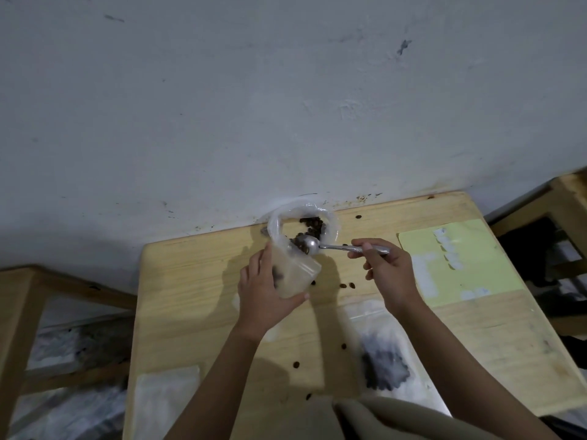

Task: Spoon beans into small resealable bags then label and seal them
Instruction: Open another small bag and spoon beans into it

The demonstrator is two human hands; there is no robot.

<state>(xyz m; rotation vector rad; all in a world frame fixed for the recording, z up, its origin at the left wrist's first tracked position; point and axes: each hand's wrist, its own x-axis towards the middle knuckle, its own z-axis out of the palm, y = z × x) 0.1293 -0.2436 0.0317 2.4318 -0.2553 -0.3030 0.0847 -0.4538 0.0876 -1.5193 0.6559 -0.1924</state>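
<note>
My left hand (265, 290) grips a small frosted resealable bag (297, 274), tilted with its mouth toward the back; a few dark beans show inside it. My right hand (386, 269) pinches the handle of a metal spoon (336, 246). The spoon's bowl carries beans and hangs at the small bag's mouth. Just behind it stands a clear plastic bag of dark beans (313, 228), open at the top, near the wall.
A filled flat bag of beans (382, 363) lies at the front right of the wooden table (190, 281). An unfilled bag (165, 398) lies front left. A yellow sheet with white labels (457, 265) sits at the right. Loose beans (347, 285) are scattered about. Wooden furniture flanks both sides.
</note>
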